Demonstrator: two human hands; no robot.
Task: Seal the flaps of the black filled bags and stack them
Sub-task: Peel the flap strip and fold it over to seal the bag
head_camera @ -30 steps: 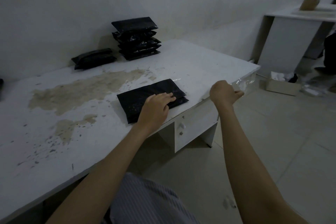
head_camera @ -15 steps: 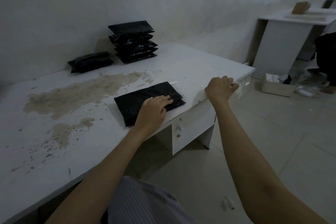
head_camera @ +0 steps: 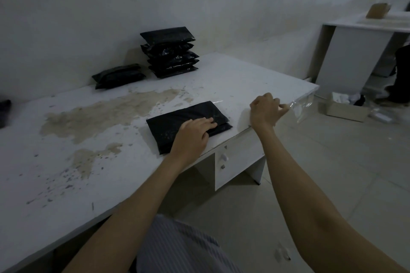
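On the white table (head_camera: 233, 77), near its front edge, my left hand (head_camera: 192, 134) lies flat on the black bag (head_camera: 177, 122), fingers straight and pressing down, same as a moment ago. My right hand (head_camera: 265, 109) was a tighter fist on the table edge half a second ago; now its fingers pinch a clear strip (head_camera: 299, 104) and pull it out past the table corner. The bag has not moved. It is dark, flat and a bit shiny, with its flap folded over on the right side. I count one bag under my hand. At the back by the wall is one stack (head_camera: 169, 52) of about five black bags. Left of it lies a low pile (head_camera: 118, 76); I cannot tell how many bags it has.
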